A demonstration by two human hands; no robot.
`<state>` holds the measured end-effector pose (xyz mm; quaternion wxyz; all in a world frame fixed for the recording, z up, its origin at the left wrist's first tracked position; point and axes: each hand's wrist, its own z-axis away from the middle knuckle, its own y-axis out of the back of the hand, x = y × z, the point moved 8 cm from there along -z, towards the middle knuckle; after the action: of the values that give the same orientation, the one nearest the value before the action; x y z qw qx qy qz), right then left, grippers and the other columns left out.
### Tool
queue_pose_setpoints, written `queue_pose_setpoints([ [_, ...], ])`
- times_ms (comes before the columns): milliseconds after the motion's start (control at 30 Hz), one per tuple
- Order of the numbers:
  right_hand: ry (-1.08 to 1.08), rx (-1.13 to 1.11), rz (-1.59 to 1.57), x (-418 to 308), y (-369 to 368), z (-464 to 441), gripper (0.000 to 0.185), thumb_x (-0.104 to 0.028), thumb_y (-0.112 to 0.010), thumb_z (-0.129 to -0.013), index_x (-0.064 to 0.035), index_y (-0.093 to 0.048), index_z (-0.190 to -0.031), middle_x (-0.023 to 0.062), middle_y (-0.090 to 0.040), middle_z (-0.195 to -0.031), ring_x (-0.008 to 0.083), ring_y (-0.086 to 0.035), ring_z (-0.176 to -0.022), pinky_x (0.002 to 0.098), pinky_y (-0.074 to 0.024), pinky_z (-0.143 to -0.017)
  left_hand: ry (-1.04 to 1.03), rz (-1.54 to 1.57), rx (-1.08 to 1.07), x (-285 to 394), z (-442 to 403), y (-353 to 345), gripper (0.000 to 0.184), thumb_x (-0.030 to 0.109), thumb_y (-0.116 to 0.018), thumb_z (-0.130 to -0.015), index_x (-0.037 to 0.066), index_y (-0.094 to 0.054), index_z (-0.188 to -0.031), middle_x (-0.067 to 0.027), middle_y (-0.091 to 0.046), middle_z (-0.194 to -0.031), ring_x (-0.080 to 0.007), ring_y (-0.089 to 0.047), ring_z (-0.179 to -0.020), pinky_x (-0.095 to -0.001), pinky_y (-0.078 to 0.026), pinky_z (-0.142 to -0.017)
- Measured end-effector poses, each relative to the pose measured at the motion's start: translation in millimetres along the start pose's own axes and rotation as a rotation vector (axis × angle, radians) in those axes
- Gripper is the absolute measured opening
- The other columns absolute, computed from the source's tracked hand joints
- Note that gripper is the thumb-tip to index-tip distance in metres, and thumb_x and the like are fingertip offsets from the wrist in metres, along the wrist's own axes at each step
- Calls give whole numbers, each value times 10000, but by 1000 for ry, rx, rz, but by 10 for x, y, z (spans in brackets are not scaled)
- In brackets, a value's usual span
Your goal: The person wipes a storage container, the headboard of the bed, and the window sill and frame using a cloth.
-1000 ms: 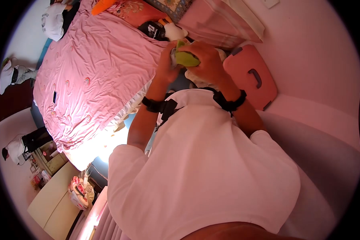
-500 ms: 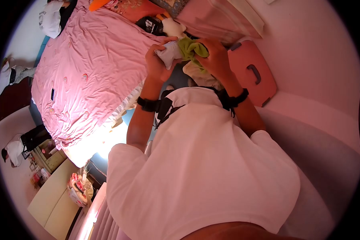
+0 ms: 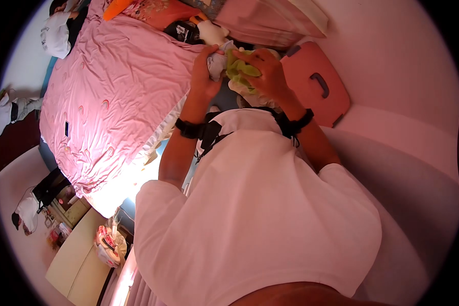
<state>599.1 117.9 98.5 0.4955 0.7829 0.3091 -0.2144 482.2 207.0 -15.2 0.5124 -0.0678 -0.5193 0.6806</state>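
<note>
My left hand (image 3: 205, 71) is closed around a pale grey, soft-looking bundle (image 3: 217, 65), part of which my fingers hide. Close beside it, my right hand (image 3: 268, 71) grips a crumpled green cloth (image 3: 239, 69). Its folds spread between the two hands. Both hands are held out in front of me, above the floor by the bed's edge. A beige cloth-like thing (image 3: 245, 89) shows just below the green cloth; I cannot tell what it is.
To the left lies a bed with a pink sheet (image 3: 127, 86), a phone-like dark object (image 3: 67, 128) on it. A red suitcase (image 3: 324, 84) stands at the right wall. A white plush toy (image 3: 212, 33) is beyond my hands. Other people, one in a white shirt (image 3: 56, 35), are at the left.
The green cloth is bunched differently and my right hand has turned over it. The grey bundle now shows less in my left hand. The camera view has shifted slightly.
</note>
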Motion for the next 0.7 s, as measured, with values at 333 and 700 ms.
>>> queue_pose_setpoints([
  [333, 141, 143, 213, -325, 242, -443, 332, -153, -757, -724, -149, -706, -1051, 33, -612, -979, 263, -612, -930, 374, -524, -769, -53, -63, 123, -55, 150, -457, 223, 331, -592, -939, 110, -617, -947, -59, -662, -903, -204, -672, -823, -324, -560, -699],
  [700, 58, -85, 14, -266, 50, -249, 324, -146, -763, -709, -131, -704, -1027, 31, -600, -989, 243, -615, -930, 365, -527, -765, -114, -178, 75, 70, 42, -98, 286, 404, -608, -918, 122, -595, -962, -49, -640, -839, -195, -640, -699, -332, -534, -581],
])
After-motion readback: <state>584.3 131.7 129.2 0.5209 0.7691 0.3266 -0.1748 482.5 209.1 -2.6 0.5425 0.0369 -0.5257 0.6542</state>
